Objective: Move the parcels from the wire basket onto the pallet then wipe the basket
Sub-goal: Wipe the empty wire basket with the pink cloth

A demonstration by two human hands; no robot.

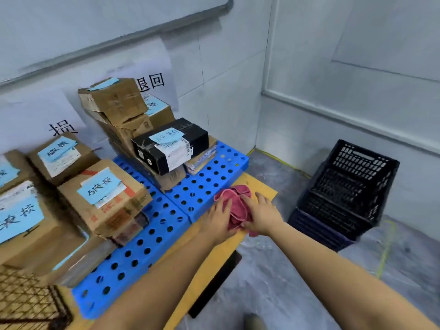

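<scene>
Fingers of your right hand pinch the crumpled pink cloth at the near edge of the blue perforated plastic pallet. Your left hand lies on it, and I cannot tell its grip. The taped cardboard parcels already sit on the pallet, so gather the cloth into one firm wad and carry it to the brown wire basket at your lower left.

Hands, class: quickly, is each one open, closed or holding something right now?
Left hand: holding the pink cloth by its left edge.
Right hand: holding the same cloth from its right side.
</scene>
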